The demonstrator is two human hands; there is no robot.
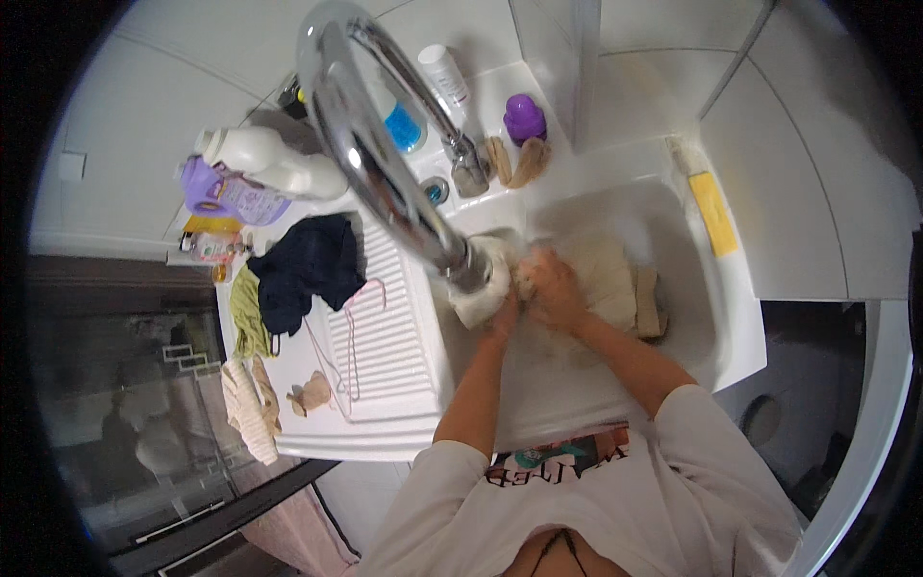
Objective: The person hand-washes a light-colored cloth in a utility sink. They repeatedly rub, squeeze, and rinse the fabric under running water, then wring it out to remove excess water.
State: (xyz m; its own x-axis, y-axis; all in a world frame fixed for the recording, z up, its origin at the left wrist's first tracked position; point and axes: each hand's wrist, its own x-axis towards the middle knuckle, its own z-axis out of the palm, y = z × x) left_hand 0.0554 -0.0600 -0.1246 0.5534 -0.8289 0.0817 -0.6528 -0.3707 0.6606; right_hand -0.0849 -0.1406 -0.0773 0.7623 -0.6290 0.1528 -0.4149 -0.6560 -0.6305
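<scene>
Both hands are over the white laundry sink (692, 317), under the curved chrome faucet (342, 137). Bunched off-white cloth (477, 309) lies around and beneath the faucet's mouth. My left hand (507, 310) grips that cloth from its right side, its fingers partly hidden by the fabric. My right hand (554, 285) is closed on a part of the cloth just beside the left one and looks blurred. To the right, more cream cloth (606, 278) lies in the basin, with a beige folded piece (649, 303) at its edge.
A ribbed washboard (386, 324) left of the basin bears a pink hanger (351, 339) and dark blue cloth (310, 263). Detergent bottles (267, 162) stand behind. A purple container (525, 119) is near the faucet's base; a yellow bar-shaped object (712, 214) rests on the right rim.
</scene>
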